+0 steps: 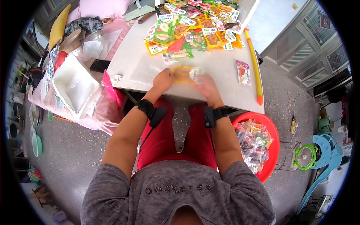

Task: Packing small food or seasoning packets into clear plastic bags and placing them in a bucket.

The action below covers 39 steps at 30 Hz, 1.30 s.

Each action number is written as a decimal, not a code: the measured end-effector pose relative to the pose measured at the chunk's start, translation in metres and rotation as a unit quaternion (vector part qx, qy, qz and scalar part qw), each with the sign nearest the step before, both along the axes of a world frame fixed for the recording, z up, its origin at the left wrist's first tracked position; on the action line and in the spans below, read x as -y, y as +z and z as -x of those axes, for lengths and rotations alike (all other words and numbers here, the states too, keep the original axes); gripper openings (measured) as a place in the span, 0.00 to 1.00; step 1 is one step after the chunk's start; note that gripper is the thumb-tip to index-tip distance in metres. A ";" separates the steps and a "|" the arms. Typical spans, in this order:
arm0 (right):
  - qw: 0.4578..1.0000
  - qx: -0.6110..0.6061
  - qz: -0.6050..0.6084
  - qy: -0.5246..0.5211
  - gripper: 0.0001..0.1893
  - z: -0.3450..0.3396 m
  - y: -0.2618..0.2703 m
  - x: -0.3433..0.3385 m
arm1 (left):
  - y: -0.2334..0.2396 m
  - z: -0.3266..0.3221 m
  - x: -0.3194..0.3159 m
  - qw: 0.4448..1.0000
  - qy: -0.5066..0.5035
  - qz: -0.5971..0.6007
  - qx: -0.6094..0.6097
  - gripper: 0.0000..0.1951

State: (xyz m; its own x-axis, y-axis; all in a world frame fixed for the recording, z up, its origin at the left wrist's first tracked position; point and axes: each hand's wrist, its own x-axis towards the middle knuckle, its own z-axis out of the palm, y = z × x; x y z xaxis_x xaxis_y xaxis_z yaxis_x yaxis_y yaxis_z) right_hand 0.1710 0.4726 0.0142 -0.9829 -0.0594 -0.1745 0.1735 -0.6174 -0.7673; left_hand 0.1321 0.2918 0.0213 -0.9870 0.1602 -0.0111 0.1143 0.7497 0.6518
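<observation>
My left hand (164, 79) pinches the left end of a yellow-edged clear food packet (184, 74) just above the near part of the table. At the packet's right end is my right hand (207, 85), blurred by motion; whether its fingers grip the packet cannot be made out. Beyond both hands spreads a heap of sealed snack packets (194, 31) with green, yellow and red edges. A single purple-and-white packet (243, 72) lies apart, to the right of my right hand. A clear plastic sheet or bag (144, 70) seems to lie left of my left hand.
A yellow tube with orange ends (254, 67) lies along the right edge of the white table (225, 97). Below that edge, a red basin (275, 152) holds many packets. To the left, a white foam box (76, 84) rests on a pink-covered bed (95, 121) near a black phone-like object (99, 65).
</observation>
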 end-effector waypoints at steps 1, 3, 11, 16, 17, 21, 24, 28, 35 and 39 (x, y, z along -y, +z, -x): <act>0.997 0.014 -0.079 -0.019 0.13 -0.001 0.002 0.002 | 0.004 -0.004 -0.002 1.000 -0.005 0.014 -0.015 0.09; 0.969 0.041 -0.235 -0.057 0.12 -0.004 0.008 0.008 | 0.006 -0.008 -0.005 0.999 -0.011 0.028 -0.030 0.09; 0.946 0.089 -0.312 -0.019 0.10 -0.006 0.023 0.010 | 0.011 -0.017 -0.008 0.991 -0.019 0.096 -0.096 0.08; 0.998 0.003 -0.024 -0.054 0.08 -0.005 -0.008 0.026 | 0.013 -0.019 -0.013 0.992 -0.035 0.060 -0.108 0.08; 0.998 0.002 -0.024 -0.055 0.08 -0.003 -0.011 0.025 | 0.014 -0.019 -0.014 0.992 -0.037 0.053 -0.107 0.08; 0.949 0.048 -0.296 0.098 0.11 0.001 -0.001 0.026 | 0.012 -0.019 -0.011 0.991 -0.043 0.079 -0.100 0.08; 0.895 0.005 -0.444 0.043 0.12 0.005 0.005 0.029 | -0.001 -0.018 -0.010 0.987 -0.058 0.063 -0.135 0.07; 0.877 0.002 -0.475 0.078 0.11 0.006 0.009 0.028 | -0.004 -0.021 -0.013 0.980 -0.045 0.100 -0.165 0.06; 0.934 0.025 -0.348 0.074 0.03 0.008 0.007 0.035 | -0.001 -0.027 -0.012 0.983 -0.051 0.083 -0.153 0.06; 0.943 0.036 -0.330 -0.007 0.03 0.007 0.021 0.061 | 0.010 -0.029 -0.015 0.984 -0.060 0.137 -0.102 0.07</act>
State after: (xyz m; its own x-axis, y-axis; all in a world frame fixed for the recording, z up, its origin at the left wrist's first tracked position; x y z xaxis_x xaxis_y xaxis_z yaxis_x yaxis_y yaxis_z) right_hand 0.1638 0.4112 0.0350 -0.9669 0.0986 -0.2354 0.2352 -0.0130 -0.9718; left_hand 0.1611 0.3063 0.0308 -0.9473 0.2949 0.1253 0.3204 0.8667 0.3824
